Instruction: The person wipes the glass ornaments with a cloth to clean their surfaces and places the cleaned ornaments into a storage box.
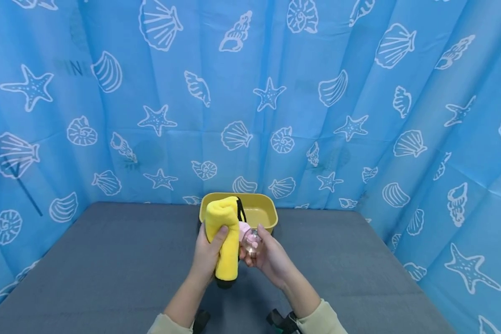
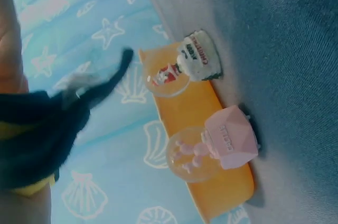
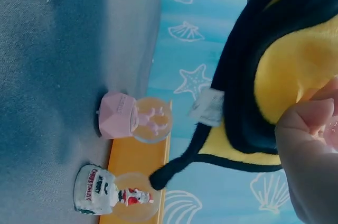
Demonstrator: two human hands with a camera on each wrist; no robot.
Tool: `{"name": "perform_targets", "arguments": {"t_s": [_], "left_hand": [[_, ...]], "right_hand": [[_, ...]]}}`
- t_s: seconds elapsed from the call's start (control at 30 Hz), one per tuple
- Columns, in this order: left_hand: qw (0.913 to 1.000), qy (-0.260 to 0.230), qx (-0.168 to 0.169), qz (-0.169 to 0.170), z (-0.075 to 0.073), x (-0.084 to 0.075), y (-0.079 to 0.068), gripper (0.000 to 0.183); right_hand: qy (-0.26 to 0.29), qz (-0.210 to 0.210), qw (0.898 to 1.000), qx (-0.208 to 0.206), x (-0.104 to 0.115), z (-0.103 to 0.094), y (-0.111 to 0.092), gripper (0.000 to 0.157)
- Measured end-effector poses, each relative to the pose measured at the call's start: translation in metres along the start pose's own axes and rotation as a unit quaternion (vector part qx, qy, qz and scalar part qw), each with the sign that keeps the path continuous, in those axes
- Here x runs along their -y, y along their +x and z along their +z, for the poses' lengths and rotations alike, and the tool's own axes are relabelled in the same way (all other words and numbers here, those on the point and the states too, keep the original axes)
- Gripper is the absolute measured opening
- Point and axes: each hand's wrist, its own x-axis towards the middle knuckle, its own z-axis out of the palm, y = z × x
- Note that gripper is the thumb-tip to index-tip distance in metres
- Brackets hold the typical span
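My left hand (image 1: 206, 255) grips a folded yellow plush cloth (image 1: 225, 241) with black edging, thumb across its front. In the right wrist view a white tag (image 3: 208, 106) and a dark pointed corner hang from it. Right beside the cloth, my right hand (image 1: 273, 264) holds a small snow globe (image 1: 253, 243), its clear dome showing pink shapes inside, between thumb and fingers. Only a pink sliver of it shows at the right wrist view's edge. Much of the globe's base is hidden by the cloth and fingers.
A yellow bin (image 1: 259, 202) stands at the grey table's (image 1: 129, 260) far edge. Before it stand a pink-based snow globe (image 2: 232, 137) and a Santa snow globe (image 2: 200, 57) with a white "Merry Christmas" base. A blue shell-patterned curtain (image 1: 250, 93) hangs behind.
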Motion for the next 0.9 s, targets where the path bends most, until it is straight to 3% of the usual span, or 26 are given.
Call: {"name": "perform_targets", "arguments": {"t_s": [0.13,0.27,0.6,0.77,0.9], "left_hand": [[0.9991,-0.001,0.021,0.035,0.006,0.004,-0.004,0.066],[0.999,0.005,0.017,0.042,0.01,0.006,-0.005,0.069],[0.9936,0.035,-0.088,0.062,0.013,0.013,-0.003,0.044],[0.9923,0.051,-0.112,0.016,0.006,0.01,0.001,0.046],[0.9941,0.02,-0.105,-0.018,0.001,0.005,0.002,0.047]], "right_hand": [[-0.011,0.0,1.0,-0.022,-0.001,0.004,0.0,0.043],[-0.031,-0.005,0.999,-0.02,-0.003,0.005,0.002,0.043],[-0.03,-0.007,0.999,-0.034,-0.007,0.006,0.003,0.033],[-0.003,0.025,0.998,-0.055,-0.003,0.005,0.002,0.04],[0.037,0.032,0.997,-0.054,-0.001,0.003,-0.001,0.049]]}}
